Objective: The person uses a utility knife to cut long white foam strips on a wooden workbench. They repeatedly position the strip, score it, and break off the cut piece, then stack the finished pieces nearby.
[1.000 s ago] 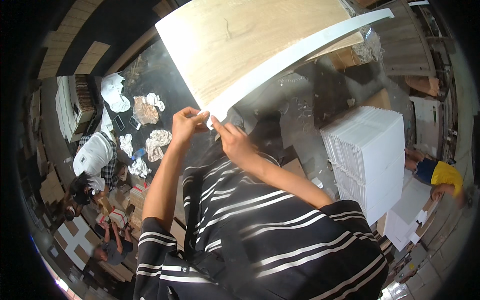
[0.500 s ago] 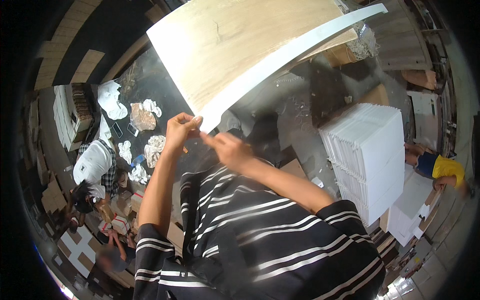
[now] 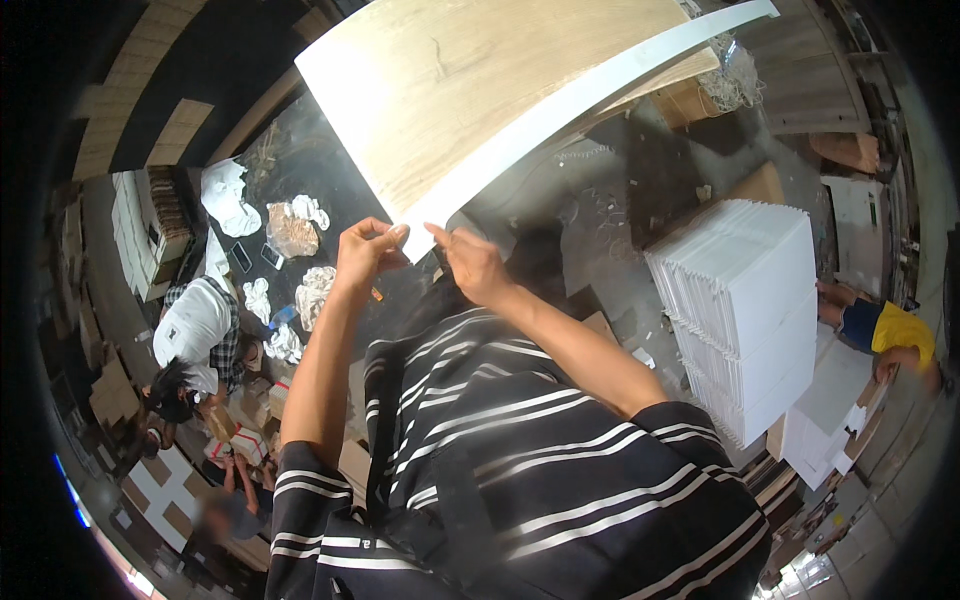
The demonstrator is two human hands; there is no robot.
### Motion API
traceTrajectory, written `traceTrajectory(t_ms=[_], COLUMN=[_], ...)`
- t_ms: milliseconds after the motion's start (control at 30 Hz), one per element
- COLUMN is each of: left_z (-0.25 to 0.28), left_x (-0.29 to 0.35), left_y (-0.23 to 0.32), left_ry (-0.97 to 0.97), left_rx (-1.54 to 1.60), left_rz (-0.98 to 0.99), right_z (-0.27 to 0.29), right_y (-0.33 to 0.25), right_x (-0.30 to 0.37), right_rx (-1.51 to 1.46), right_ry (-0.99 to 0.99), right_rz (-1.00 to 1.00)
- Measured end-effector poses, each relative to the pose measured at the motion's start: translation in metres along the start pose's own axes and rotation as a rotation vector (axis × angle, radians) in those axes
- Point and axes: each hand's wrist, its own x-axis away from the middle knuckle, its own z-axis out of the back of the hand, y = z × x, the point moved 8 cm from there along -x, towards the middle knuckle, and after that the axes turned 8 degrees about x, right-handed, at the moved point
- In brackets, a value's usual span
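Note:
A pale wooden board [image 3: 470, 75] lies in front of me, its near corner pointing toward my chest. Along the edge on my side runs a long white strip [image 3: 570, 118], narrow and flat, extending to the far right. At the near corner my left hand [image 3: 367, 255] pinches the end of this strip between thumb and fingers. Just to the right, my right hand [image 3: 473, 266] is closed at the strip's other edge, fingertips pressed together on it. The strip's end hangs a little past the board's corner, between the two hands.
A tall stack of white panels [image 3: 760, 320] stands at the right. White rags [image 3: 228, 198] and phones [image 3: 271, 256] lie on the dark surface at left. One person [image 3: 195, 325] bends over at left, another sits lower left, and one in yellow [image 3: 898, 332] is at far right.
My right hand, blurred below the strip's end before, has moved up and right onto the strip's edge. The left hand keeps its pinch at the corner.

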Motion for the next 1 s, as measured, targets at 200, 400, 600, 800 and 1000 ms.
traceTrajectory(t_ms=[200, 400, 600, 800, 1000], left_z=[-0.003, -0.003, -0.001, 0.011, 0.107], left_x=[0.001, 0.003, -0.001, -0.003, -0.020], left_y=[0.002, 0.004, 0.002, -0.002, 0.010], left_ry=[-0.035, -0.016, -0.032, -0.028, 0.169], left_rx=[-0.047, -0.024, -0.055, -0.038, -0.004], left_rz=[0.033, 0.036, 0.061, -0.027, -0.159], right_z=[-0.005, -0.031, -0.054, -0.019, 0.078], right_y=[-0.003, -0.020, -0.021, -0.021, 0.044], right_x=[0.008, 0.024, 0.031, 0.033, 0.049], right_rx=[0.147, 0.318, 0.222, 0.136, -0.157], right_ry=[0.132, 0.100, -0.066, -0.120, 0.089], right_rz=[-0.033, 0.158, 0.181, 0.120, -0.512])
